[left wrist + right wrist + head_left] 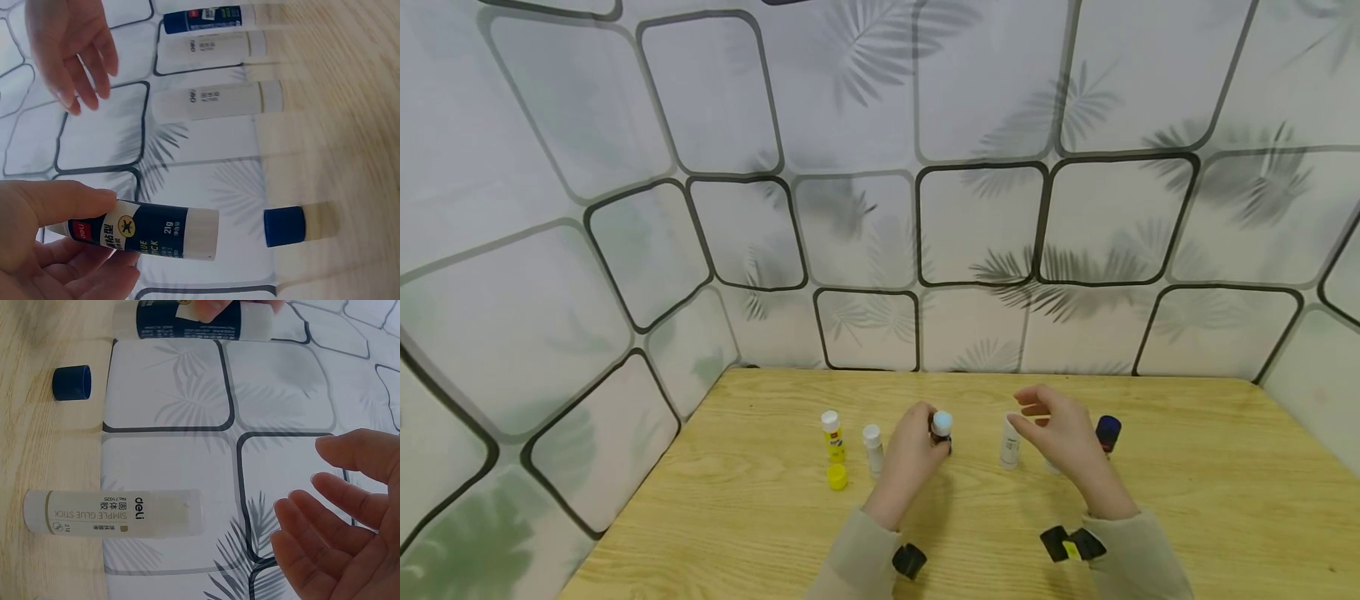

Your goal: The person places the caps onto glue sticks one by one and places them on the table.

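Observation:
My left hand (910, 450) grips a dark blue glue stick (144, 228), thumb on one side and fingers on the other. Its top end is uncapped and pale in the head view. Below it a dark blue cap (284, 226) stands on the table, hidden from the head view. My right hand (1063, 433) hovers with loosely bent fingers and holds nothing. Close to its fingertips, a white glue stick (119, 514) stands upright on the table. Another white glue stick (212, 47) and a blue-labelled glue stick with a blue cap (1107, 432) stand farther right.
Left of my left hand stand a white glue stick (873, 450) and an uncapped yellow glue stick (834, 440). A yellow cap (837, 477) sits in front of the yellow one. Patterned cloth (865, 225) hangs behind the wooden table (737, 517).

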A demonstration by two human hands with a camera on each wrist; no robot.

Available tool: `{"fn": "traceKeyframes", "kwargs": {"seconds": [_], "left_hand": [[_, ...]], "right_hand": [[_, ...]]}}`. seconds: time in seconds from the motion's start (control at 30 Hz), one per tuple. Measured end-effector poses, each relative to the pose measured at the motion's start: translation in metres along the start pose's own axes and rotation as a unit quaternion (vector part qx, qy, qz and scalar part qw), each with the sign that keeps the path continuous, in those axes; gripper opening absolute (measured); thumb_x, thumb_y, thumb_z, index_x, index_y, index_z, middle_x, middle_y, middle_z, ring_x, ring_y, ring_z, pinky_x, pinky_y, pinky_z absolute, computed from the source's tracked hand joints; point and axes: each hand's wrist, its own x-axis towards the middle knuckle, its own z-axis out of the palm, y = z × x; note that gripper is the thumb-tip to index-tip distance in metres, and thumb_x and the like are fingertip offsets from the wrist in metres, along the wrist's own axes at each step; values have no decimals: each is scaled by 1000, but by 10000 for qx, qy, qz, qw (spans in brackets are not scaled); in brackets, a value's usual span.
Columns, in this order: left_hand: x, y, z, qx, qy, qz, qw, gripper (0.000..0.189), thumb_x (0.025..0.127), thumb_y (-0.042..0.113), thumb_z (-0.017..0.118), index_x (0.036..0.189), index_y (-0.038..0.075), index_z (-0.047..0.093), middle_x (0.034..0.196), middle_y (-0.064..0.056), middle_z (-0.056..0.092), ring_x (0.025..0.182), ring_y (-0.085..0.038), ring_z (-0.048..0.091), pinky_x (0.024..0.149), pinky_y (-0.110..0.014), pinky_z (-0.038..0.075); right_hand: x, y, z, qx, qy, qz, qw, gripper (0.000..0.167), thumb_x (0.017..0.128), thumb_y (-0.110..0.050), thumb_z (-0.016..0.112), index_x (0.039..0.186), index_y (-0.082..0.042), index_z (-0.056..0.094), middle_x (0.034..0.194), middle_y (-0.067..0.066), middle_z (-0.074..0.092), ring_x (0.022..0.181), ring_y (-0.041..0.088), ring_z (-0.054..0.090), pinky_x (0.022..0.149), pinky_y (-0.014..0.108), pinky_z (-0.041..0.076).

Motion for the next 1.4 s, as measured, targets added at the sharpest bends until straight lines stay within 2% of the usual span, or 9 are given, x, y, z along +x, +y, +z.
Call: {"fn": "traceKeyframes", "kwargs": {"seconds": [0.23,0.53,0.83,1.17,1.4], "left_hand": [[-11,10,-15,-122,362,329,9987,27,74,6,70,95,7,54,87,-1,56,80,-14,54,68,-27,46],[-15,16,-31,-301,521,350,9976,29,73,7,70,98,8,55,90,-2,59,82,-15,57,64,-27,46],[-13,15,-46,-289,335,260,9987,29,73,12,71,97,8,56,89,-2,60,78,-16,57,61,-27,45],[-13,16,-48,-358,110,364,9986,30,72,14,71,97,8,56,85,1,59,72,-10,54,57,-21,43],[-12,15,-47,-609,33,349,9975,30,72,11,69,99,7,56,82,1,57,67,-8,51,54,-20,43]], "right_hand": [[-1,-3,0,59,5,11,10000,31,83,-13,62,108,2,55,105,20,56,93,32,55,75,43,46],[0,0,11,68,0,-147,9999,27,80,-9,64,104,1,57,101,17,58,88,29,57,72,42,48],[2,-5,33,28,-238,-280,9993,24,79,-9,66,101,0,59,99,15,59,87,28,58,72,40,48],[9,-9,65,-64,-542,-151,9984,22,76,-5,67,96,1,60,94,13,61,83,25,59,70,38,48],[29,-2,87,-808,-979,-295,9915,21,74,-8,70,90,2,61,88,14,61,76,25,58,64,36,48]]}}
